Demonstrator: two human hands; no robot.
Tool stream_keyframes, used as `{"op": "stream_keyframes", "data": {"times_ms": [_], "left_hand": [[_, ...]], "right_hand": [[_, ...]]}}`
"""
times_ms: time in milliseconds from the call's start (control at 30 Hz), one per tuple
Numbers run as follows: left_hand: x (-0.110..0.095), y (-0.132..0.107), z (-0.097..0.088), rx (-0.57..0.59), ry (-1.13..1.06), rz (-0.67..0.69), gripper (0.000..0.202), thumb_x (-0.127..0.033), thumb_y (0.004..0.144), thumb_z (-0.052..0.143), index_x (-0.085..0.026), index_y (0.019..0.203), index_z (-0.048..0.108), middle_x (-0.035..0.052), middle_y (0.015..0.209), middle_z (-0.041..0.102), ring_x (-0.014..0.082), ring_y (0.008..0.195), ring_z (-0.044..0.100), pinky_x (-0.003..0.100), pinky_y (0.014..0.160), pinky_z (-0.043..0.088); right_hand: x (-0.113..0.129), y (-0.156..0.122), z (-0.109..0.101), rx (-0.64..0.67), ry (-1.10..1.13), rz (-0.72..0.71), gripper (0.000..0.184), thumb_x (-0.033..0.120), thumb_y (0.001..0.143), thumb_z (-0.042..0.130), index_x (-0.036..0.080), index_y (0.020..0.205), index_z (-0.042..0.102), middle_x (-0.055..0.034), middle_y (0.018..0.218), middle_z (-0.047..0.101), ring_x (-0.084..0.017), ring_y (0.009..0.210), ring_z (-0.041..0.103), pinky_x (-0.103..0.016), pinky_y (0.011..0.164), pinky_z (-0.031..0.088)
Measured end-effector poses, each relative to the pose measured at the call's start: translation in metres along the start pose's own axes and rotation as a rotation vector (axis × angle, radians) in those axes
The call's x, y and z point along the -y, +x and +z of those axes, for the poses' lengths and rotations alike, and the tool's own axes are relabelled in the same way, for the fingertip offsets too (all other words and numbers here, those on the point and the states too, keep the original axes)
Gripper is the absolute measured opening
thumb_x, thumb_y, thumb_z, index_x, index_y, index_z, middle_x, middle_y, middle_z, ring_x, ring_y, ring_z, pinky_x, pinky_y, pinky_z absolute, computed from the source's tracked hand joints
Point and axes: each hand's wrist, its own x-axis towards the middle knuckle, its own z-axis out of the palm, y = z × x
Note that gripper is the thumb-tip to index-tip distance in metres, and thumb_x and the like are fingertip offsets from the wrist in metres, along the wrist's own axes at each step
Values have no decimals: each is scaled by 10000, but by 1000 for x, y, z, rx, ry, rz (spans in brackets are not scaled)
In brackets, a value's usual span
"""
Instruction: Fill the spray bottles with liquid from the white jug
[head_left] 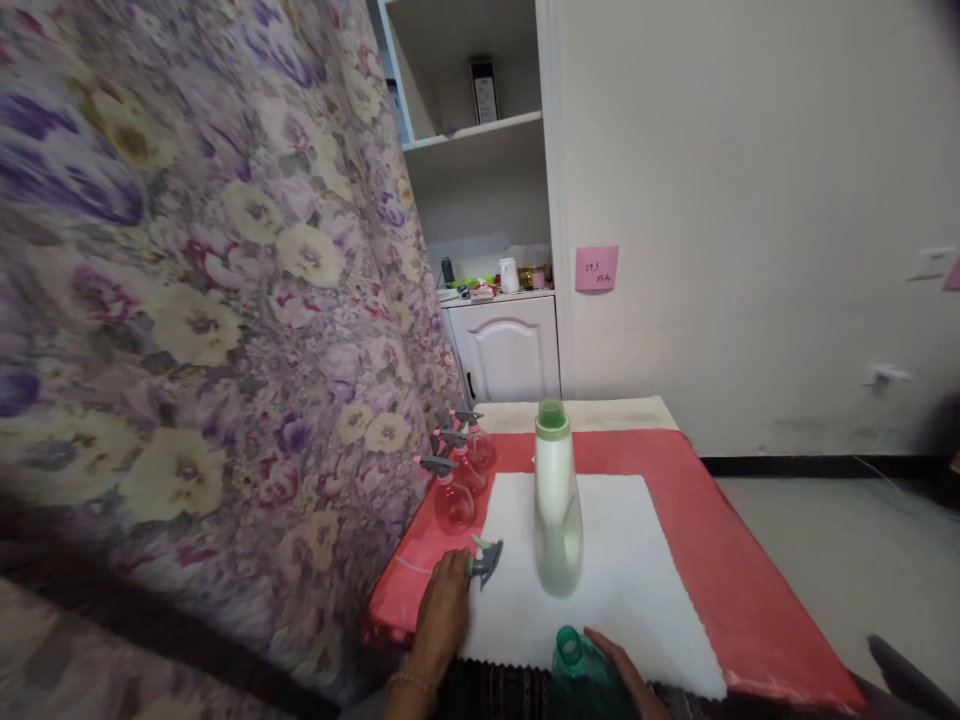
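My left hand [444, 605] is closed around a grey and light-green trigger spray head [489, 562], low over the left edge of the white cloth. A thin clear tube [414, 566] sticks out to the left of that hand. My right hand [626, 668] wraps the right side of a green see-through bottle [581, 675], whose neck is uncapped, at the near edge of the table. A tall pale-green jug with a green cap [557, 510] stands upright on the white cloth [630, 600], beyond both hands.
Three clear pink spray bottles with grey triggers, the nearest one [454, 505] included, line the table's left side. A red cover [750, 590] lies under the cloth. A floral curtain [225, 350] hangs close on the left. Shelves and a white cabinet [506, 350] stand behind.
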Motion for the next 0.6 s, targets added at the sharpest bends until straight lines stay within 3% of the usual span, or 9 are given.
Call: {"op": "stream_keyframes", "data": {"times_ms": [67,133,233,333,467,600], "left_hand": [[-9,-12,6,-12,-118,58,447,-229,896,357,-155,1302,529,144,1324,596,245,1249,525,391,1076,377],[-23,-25,11,70,-315,132,462,-317,881,443,-203,1321,523,111,1311,625,229,1209,575,354,1014,452],[-46,-43,16,302,-774,252,771,-317,701,719,-253,1412,429,88,1430,535,269,1322,476,380,1079,392],[-64,-51,19,431,-930,241,1020,-235,533,843,-279,1440,379,77,1461,488,310,1311,470,403,1052,414],[-72,-48,20,371,-933,196,834,-163,572,763,-245,1354,484,61,1319,595,293,1206,541,386,1000,446],[-66,-38,14,300,-898,216,777,-218,558,772,-237,1299,540,62,1285,617,300,1190,548,387,1007,441]], "right_hand": [[9,4,-3,-2,-17,-66,861,728,676,609,204,1355,528,-149,1396,546,-355,1336,452,-429,1133,338],[23,9,-4,-8,-35,-90,952,701,613,695,193,1387,475,-152,1413,522,-371,1335,443,-440,1125,346],[43,17,0,-18,-18,-85,978,658,565,757,203,1377,461,-144,1379,548,-381,1277,498,-437,1072,405],[54,25,8,-24,21,-101,937,658,547,761,205,1324,498,-146,1297,602,-373,1202,553,-431,1019,448],[52,38,19,-32,57,-124,941,660,520,773,202,1297,503,-146,1253,621,-364,1157,578,-439,1000,458],[35,46,31,-19,144,-159,929,668,555,752,202,1308,475,-142,1269,610,-346,1159,587,-411,990,475]]}}
